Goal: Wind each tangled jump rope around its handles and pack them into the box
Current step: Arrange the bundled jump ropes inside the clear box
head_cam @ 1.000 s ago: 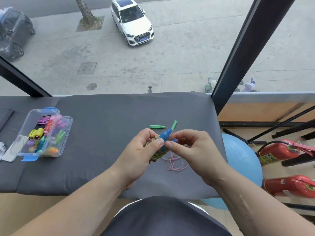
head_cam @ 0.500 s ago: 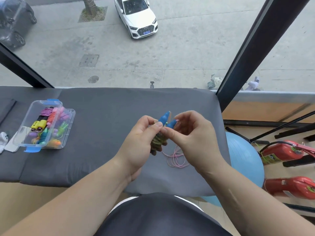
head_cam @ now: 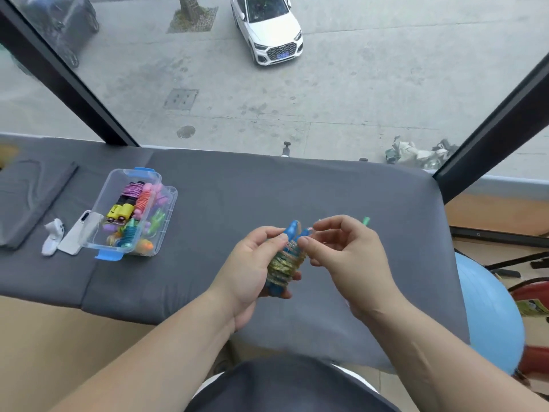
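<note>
left hand (head_cam: 252,269) grips the wound jump rope (head_cam: 286,260) above the grey mat (head_cam: 297,188); right hand (head_cam: 341,257) pinches at its blue handle tips. an untucked end could let coils spring loose before reaching the box (head_cam: 173,194).

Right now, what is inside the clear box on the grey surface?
The clear box holds wound jump ropes packed close: a purple bundle, an orange bundle, yellow handles, a teal bundle. Whatever lies beneath them is covered.

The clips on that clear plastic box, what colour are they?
Blue. There is one clip at each end of the box; the head view shows them best.
</note>
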`<state>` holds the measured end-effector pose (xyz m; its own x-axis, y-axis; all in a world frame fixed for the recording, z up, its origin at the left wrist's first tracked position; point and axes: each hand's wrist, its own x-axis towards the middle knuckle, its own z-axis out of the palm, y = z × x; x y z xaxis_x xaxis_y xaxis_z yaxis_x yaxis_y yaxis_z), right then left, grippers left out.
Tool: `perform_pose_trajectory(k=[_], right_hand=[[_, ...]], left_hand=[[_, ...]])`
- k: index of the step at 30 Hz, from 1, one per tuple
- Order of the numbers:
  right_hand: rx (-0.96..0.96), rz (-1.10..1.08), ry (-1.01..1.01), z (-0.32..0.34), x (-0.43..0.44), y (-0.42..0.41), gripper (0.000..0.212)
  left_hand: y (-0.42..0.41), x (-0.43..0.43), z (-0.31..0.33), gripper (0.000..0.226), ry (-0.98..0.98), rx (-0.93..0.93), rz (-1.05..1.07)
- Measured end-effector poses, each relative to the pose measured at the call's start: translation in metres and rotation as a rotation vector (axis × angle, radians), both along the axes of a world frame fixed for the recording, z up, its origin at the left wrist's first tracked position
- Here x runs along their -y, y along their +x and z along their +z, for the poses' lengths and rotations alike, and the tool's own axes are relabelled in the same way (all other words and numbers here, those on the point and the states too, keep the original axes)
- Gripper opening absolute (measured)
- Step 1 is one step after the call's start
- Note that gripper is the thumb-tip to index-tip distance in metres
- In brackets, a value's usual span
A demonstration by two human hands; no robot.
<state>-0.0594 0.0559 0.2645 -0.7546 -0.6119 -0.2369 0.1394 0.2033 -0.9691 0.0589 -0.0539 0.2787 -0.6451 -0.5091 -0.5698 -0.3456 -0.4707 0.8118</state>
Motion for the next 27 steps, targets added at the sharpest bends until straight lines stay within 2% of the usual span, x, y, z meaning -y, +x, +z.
perform_pose_trajectory(k=[6,13,16,19,24,27], right_hand=[[-0.054,-0.033,0.081,-0.021,0.113,0.080,0.016],[-0.185,-0.097,0.200,-0.030,0.214,0.147,0.027],[-0.281,-0.041,0.269,-0.038,0.241,0.161,0.016],[-0.256,0.034,0.260,-0.052,0.263,0.172,0.008],[-0.207,0.223,0.238,-0.076,0.297,0.184,0.028],[-0.155,0.370,0.224,-0.079,0.318,0.191,0.048]], left_hand=[[0.066,0.106,-0.024,0.015,-0.065,0.060,0.105],[0.127,0.207,-0.044,0.012,0.002,0.092,0.158],[0.143,0.234,-0.052,0.010,0.038,0.127,0.166],[0.154,0.256,-0.058,0.009,0.072,0.167,0.195],[0.165,0.299,-0.069,0.012,0.051,0.223,0.249],[0.175,0.322,-0.076,0.015,0.120,0.208,0.287]])
